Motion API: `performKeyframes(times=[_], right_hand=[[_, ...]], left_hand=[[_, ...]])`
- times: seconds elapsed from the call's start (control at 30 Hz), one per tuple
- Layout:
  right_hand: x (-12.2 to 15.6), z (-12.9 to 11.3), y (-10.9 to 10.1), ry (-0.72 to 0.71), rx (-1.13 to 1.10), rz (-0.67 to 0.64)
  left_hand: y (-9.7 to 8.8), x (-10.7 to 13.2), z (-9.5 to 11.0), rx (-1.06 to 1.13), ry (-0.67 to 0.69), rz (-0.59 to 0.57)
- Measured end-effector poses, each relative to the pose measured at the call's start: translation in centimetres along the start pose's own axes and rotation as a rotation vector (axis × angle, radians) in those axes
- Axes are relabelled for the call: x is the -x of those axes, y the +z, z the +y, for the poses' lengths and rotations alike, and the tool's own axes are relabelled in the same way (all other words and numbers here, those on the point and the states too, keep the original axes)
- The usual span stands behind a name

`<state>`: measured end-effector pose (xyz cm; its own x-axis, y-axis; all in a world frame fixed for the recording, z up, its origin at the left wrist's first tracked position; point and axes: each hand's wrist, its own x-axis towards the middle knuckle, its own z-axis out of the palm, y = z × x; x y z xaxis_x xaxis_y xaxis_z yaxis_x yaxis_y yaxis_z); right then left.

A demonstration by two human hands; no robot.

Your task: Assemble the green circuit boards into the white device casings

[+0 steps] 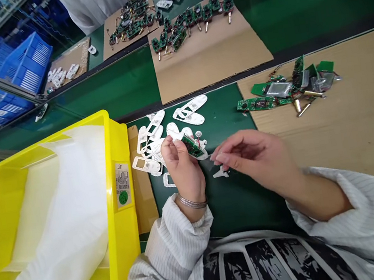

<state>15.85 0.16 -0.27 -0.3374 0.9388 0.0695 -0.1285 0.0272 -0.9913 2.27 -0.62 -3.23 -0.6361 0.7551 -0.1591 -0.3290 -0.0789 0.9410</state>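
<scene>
My left hand [184,164] is closed around a white plastic shell with a green circuit board [192,146] in it. A small round part on a red wire stands up beside the board. Just to the right, my right hand [254,155] has its thumb and forefinger pinched together near the shell's edge; whatever they hold is too small to name. Below those fingertips a small white plastic piece [220,173] shows, and I cannot tell whether it touches the hand. Loose white plastic shells [146,164] lie in a heap behind and left of my left hand.
A yellow bin [134,235] with a white sheet [74,216] stands at the left. Circuit boards with metal parts [279,90] lie on cardboard [350,131] at the right. More boards [200,13] rest on cardboard across the bench. A blue basket [23,74] and a person in white [99,1] are farther back.
</scene>
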Motion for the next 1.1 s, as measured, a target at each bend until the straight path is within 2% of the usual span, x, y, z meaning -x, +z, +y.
performKeyframes(times=[0.07, 0.2, 0.33, 0.47, 0.63, 0.8, 1.1], right_hand=[[-0.5, 0.4, -0.5, 0.136, -0.141, 0.009], [-1.3, 0.9, -1.1, 0.245, -0.273, 0.012], [-1.6, 1.1, -1.4, 0.299, -0.274, 0.004], [-1.5, 1.6, -1.2, 0.257, -0.264, 0.057], [-1.2, 2.2, -0.4, 0.135, -0.056, 0.079], [-0.9, 2.2, 0.0, 0.034, 0.197, 0.109], [-1.0, 2.2, 0.1, -0.033, 0.297, 0.153]], left_hand=[[0.3, 0.0, 0.3, 0.136, -0.086, -0.078], [0.6, 0.2, 1.0, 0.358, -0.265, -0.245], [0.5, 0.3, 1.2, 0.478, -0.461, -0.310], [0.5, 0.5, 1.2, 0.512, -0.555, -0.341], [0.8, 1.1, 1.2, 0.500, -0.559, -0.407], [0.9, 1.6, 0.8, 0.462, -0.523, -0.399], [1.0, 2.1, 0.6, 0.410, -0.466, -0.476]])
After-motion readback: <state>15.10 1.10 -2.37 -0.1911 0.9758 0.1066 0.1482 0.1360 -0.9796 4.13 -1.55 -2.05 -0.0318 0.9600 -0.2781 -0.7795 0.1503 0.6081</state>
